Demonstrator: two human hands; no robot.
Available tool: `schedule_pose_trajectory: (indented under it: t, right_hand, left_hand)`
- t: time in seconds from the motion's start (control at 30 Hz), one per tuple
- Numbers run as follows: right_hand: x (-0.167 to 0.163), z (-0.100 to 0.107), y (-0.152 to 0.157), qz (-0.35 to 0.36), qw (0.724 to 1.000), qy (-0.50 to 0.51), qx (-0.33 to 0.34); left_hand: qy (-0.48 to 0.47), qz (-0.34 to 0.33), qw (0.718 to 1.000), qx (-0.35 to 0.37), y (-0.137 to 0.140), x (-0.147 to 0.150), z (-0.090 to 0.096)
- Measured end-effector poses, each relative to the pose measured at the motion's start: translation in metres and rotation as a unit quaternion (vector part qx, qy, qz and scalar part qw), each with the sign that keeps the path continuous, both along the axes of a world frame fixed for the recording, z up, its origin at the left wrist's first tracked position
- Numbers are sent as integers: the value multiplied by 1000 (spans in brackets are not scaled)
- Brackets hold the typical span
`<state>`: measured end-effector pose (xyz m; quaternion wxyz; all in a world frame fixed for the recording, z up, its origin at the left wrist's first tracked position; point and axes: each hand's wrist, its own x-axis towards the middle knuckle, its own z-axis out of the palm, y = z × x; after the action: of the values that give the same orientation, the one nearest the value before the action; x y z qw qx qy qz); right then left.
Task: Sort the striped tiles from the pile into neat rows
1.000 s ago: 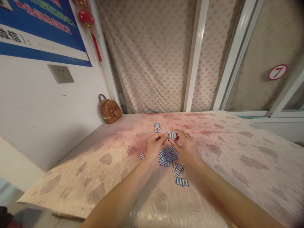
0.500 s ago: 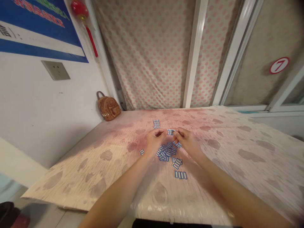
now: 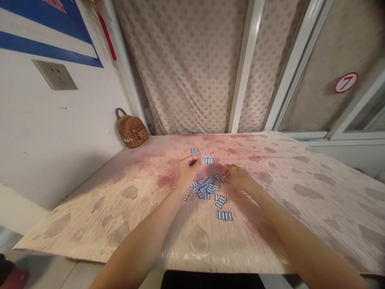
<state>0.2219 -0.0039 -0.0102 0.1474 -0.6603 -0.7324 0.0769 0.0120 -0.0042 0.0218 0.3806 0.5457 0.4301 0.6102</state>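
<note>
My left hand (image 3: 189,166) pinches a small white card with blue-outlined bars (image 3: 207,160) by its left end, above the table. My right hand (image 3: 237,176) is lower and to the right, fingers curled, with the fingertips at a similar blue-and-white card (image 3: 224,176) on the right edge of a loose pile (image 3: 206,186). Its grip there is partly hidden. Beyond my left hand, several such cards lie in a neat block (image 3: 195,151). Nearer to me, a single card (image 3: 224,216) lies apart, with another tilted card (image 3: 220,202) between it and the pile.
A patterned cloth (image 3: 198,239) covers the table. A small brown backpack-shaped bag (image 3: 134,130) stands at the back left against the wall. Behind the table hangs a dotted curtain (image 3: 186,72). One card (image 3: 187,196) lies beside my left forearm.
My right hand has let go of the raised card and moved down to the pile's right edge. My left hand still holds that card. The view has shifted slightly.
</note>
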Motion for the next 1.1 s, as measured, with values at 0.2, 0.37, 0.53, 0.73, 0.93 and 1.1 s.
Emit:
schedule_pose_trajectory:
  t: [0.2, 0.37, 0.53, 0.73, 0.93, 1.1]
  right_hand:
    - [-8, 5, -6, 52, 995, 74, -28]
    - [-11, 3, -3, 152, 965, 206, -50]
    - [2, 0, 8, 56, 992, 108, 44]
    - [3, 0, 4, 76, 997, 2, 10]
    - [-3, 14, -6, 51, 998, -22, -31]
    - [2, 15, -3, 43, 997, 57, -23]
  left_hand:
    - [0, -12, 1000, 11, 4, 0, -5]
    - [10, -11, 1000, 4, 3, 1, -7]
    - [16, -20, 1000, -1, 1, 1, -3]
    - [28, -14, 1000, -2, 0, 1, -4]
    - [29, -22, 999, 5, -2, 2, -4]
    - [29, -22, 999, 4, -3, 1, -4]
